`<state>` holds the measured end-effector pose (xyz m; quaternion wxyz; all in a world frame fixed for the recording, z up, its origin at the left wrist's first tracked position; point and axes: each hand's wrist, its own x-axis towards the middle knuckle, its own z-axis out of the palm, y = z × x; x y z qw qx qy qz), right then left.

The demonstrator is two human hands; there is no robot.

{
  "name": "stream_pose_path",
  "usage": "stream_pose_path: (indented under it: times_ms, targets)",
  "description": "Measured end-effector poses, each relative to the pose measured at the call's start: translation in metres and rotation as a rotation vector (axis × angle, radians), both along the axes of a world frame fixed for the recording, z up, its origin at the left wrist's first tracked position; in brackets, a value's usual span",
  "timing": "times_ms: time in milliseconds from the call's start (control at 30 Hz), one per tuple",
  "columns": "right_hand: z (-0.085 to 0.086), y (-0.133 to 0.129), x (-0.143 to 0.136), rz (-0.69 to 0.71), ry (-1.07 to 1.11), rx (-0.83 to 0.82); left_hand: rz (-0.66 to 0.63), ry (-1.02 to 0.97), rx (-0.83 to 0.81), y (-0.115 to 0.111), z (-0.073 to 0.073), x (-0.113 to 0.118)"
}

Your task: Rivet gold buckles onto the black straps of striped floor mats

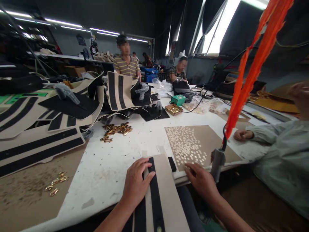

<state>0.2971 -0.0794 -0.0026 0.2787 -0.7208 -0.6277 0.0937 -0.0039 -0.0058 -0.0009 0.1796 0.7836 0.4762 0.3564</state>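
A beige panel with black stripes (169, 180) lies from the white table's edge down over my lap. My left hand (137, 180) holds it near its far end, fingertips and thumb on the black stripe. My right hand (200, 178) is at the near edge of a brown board (205, 135) covered with small pale washer-like discs (184, 141). Its fingers reach out, forefinger and thumb apart, with the fingertips beside the nearest discs. Whether a disc is under a fingertip cannot be made out. A small black piece (172, 164) sits between panel and board.
Gold metal plates (118, 129) lie mid-table; gold links (56, 183) are at left. Striped panels (43, 141) are piled behind them. A grey tool (218, 164) hangs from an orange strip (251, 71) by my right hand. A co-worker's sleeve (280, 154) is at right; others sit beyond.
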Motion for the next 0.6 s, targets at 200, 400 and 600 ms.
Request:
stream_pose_path:
  times_ms: [200,400,600]
  targets:
    - [0.000,-0.003,-0.006,0.031,-0.011,-0.083,0.010,-0.007,-0.021,-0.001,0.002,0.001]
    - [-0.002,-0.005,0.003,0.083,0.146,-0.126,0.013,-0.020,-0.044,-0.005,0.004,0.001]
    - [-0.002,-0.010,0.002,0.118,0.009,-0.115,0.027,-0.054,-0.080,-0.010,0.010,0.002]
